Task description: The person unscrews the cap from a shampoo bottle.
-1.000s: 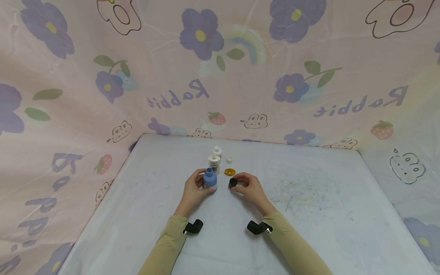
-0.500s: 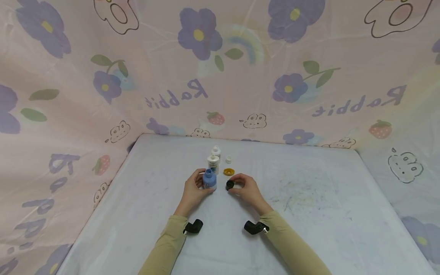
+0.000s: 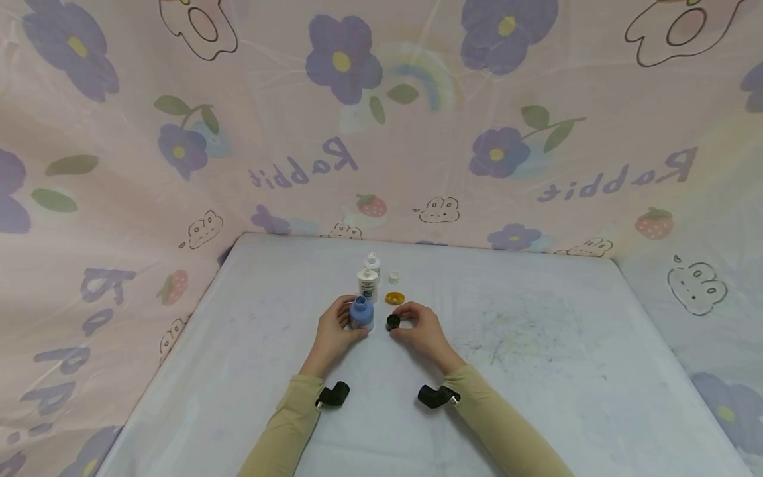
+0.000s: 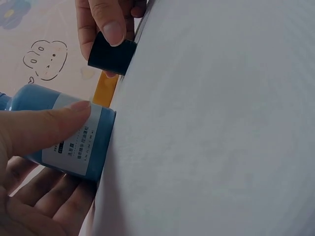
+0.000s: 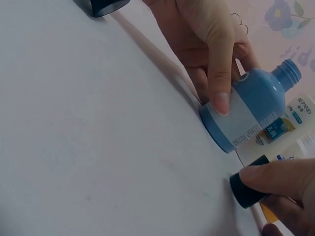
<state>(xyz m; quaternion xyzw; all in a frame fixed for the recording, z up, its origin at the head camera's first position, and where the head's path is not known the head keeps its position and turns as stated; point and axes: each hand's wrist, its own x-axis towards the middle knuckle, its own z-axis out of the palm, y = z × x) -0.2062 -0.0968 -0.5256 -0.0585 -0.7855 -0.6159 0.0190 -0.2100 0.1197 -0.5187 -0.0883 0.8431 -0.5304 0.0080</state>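
Observation:
My left hand [image 3: 332, 334] grips a small blue bottle [image 3: 361, 315] around its sides, thumb over the pale label. The bottle [image 5: 256, 105] stands upright on the table, and its threaded neck is uncapped. To its right, my right hand [image 3: 422, 331] pinches a black cap [image 3: 393, 322] between thumb and fingers. In the left wrist view the cap [image 4: 110, 55] is apart from the bottle, low by the table surface. Just behind the blue bottle stands a white bottle [image 3: 367, 283] with a printed label, and a second white bottle [image 3: 372, 261] is behind that one.
A yellow ring-shaped cap [image 3: 395, 298] lies beyond my right hand. Farther back is a small white cap [image 3: 394, 277]. The white-covered table [image 3: 524, 411] meets a patterned cloth [image 3: 417, 132] at the back and sides.
My right hand has moved slightly left with the black cap, closer to the blue bottle. The cap is turned a little. My left hand keeps its hold on the bottle.

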